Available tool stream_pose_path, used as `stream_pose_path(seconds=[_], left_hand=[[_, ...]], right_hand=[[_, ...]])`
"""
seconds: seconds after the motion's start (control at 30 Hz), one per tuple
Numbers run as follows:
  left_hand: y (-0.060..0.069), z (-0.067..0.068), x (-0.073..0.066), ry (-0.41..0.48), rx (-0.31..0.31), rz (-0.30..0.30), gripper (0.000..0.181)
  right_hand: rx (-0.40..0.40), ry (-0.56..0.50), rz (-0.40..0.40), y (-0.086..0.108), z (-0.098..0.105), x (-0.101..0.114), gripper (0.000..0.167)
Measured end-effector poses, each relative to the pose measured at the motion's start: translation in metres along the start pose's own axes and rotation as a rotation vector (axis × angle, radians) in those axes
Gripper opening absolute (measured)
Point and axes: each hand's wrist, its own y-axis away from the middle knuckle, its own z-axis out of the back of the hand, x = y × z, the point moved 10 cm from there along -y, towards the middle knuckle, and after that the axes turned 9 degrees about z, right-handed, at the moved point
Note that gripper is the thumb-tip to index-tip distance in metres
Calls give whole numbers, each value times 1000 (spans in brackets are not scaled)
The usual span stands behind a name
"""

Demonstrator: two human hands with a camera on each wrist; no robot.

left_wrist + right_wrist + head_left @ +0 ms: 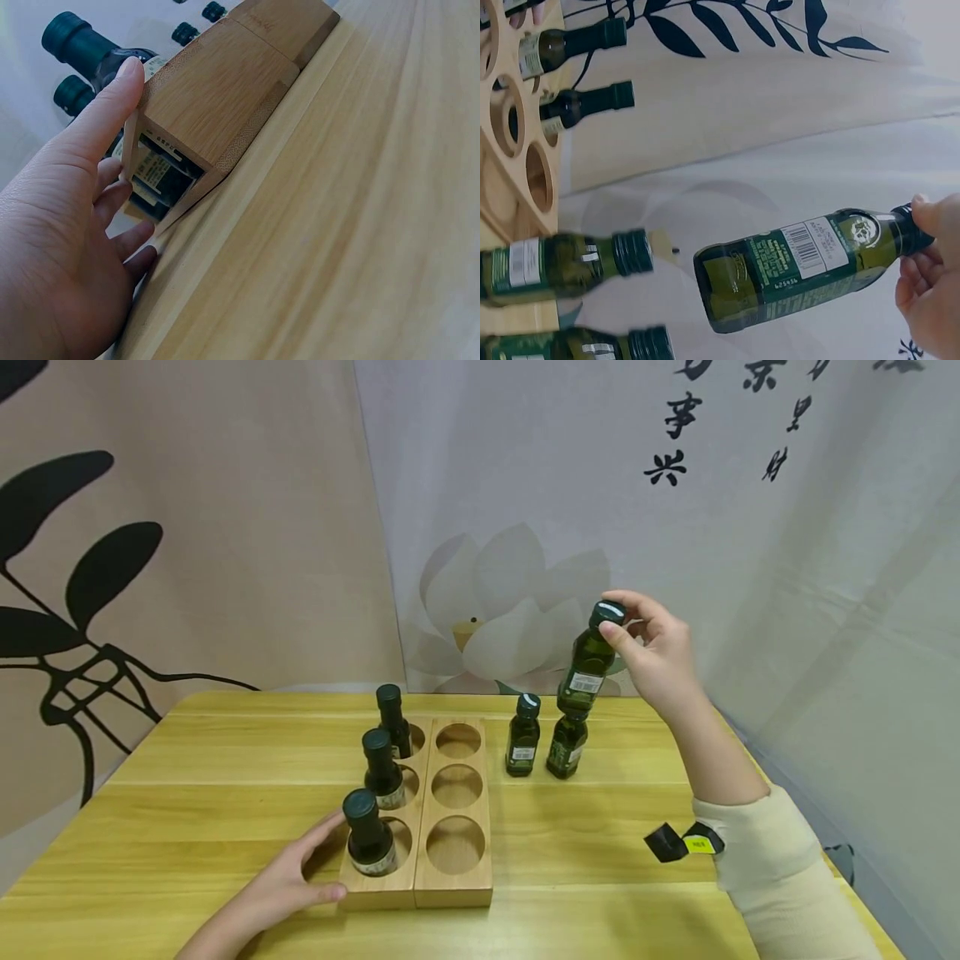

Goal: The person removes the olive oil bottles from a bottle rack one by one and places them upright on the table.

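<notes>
My right hand [651, 647] pinches the dark cap of a green glass bottle [587, 672], holding it tilted in the air. Label and barcode of this bottle [795, 262] face the right wrist camera. Below it stands a second green bottle [566, 747]; another green bottle [522, 739] is just left of that one. My left hand [281, 881] rests at the near left corner of a wooden rack [453, 887], its thumb by the front face and its fingers loosely bent along the side. A dark, long-capped bottle [369, 835] sits in the hole closest to this hand.
Two more long-capped bottles, a middle one [383, 770] and a far one [393, 722], fill the rack's left row. The right row has three round holes [455, 845] without bottles. Behind the wooden table [577, 877] hangs a printed curtain [510, 485].
</notes>
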Motion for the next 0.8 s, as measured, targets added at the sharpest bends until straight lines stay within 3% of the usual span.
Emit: stream_pose_path(seconds=[0.43, 0.8], left_hand=[[-1, 1, 1, -4, 1, 12, 90], [1, 0, -1, 1, 3, 15, 89]], right_hand=[[-67, 135, -72, 7, 50, -22, 31], [-32, 225, -157, 22, 59, -52, 35]])
